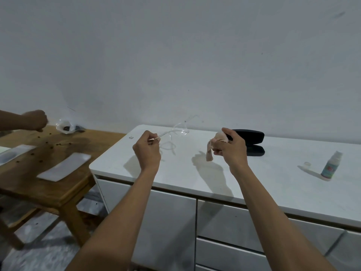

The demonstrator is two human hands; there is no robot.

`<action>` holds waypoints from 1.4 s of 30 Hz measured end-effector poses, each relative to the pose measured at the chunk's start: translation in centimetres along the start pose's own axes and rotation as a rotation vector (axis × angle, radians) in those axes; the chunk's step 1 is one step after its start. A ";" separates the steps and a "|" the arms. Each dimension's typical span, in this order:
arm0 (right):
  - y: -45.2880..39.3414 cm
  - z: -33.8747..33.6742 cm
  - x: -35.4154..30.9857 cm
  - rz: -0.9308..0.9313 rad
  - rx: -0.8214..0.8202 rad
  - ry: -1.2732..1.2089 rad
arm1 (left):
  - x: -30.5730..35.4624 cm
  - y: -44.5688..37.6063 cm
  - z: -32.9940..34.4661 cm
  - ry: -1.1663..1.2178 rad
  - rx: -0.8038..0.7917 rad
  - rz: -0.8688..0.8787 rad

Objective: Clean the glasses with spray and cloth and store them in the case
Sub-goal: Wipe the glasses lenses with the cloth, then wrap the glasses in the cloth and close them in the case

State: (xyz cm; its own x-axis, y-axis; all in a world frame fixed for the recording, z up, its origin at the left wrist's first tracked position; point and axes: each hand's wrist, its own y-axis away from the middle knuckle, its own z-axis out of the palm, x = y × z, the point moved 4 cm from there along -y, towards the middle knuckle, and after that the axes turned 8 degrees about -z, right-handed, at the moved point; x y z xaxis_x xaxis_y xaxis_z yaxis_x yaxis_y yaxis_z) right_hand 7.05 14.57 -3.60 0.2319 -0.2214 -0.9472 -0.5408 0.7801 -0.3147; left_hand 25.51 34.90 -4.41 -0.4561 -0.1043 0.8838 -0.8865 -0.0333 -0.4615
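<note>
Above the white worktop, left hand pinches one arm of the clear glasses, right hand grips the cloth; spray bottle stands uncapped, case lies open: wiping seemingly underway, storing remains.

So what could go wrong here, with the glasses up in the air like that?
The left hand pinches the clear glasses only by one temple tip, above the white counter, so they could slip, drop or twist at the hinge. The right hand holds the cloth bunched, which might wipe unevenly. The spray bottle stands near the counter's front edge, where an elbow could knock it.
</note>
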 end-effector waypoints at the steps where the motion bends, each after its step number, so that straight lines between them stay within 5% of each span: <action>1: -0.3 -0.3 0.2 0.007 -0.003 0.027 | -0.5 -0.1 -0.2 -0.026 0.001 -0.006; 11: -2.0 -0.2 0.1 -0.040 -0.061 0.228 | -4.5 -1.4 -0.8 -0.213 -0.022 -0.048; 25: -2.8 0.5 -1.7 -0.003 -0.093 0.284 | -5.0 -1.7 -0.7 -0.450 -0.234 0.133; 34: -3.1 -0.7 -4.6 -0.051 -0.082 0.259 | 2.5 -0.6 -0.1 -0.371 -0.068 0.372; 37: -3.1 -1.5 -6.1 -0.091 -0.056 0.282 | 7.8 0.5 3.1 -0.161 -0.248 0.345; 42: -2.7 -3.5 -8.8 -0.149 -0.070 0.323 | 13.9 3.5 8.9 -0.009 -0.704 0.016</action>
State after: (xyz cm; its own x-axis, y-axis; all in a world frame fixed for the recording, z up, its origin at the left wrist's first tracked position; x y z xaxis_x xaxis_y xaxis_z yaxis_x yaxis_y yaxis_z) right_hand 3.64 12.37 5.41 0.0511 -0.5114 -0.8578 -0.5766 0.6862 -0.4435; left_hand 16.73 24.49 5.55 -0.4720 -0.1076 0.8750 -0.7201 0.6196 -0.3122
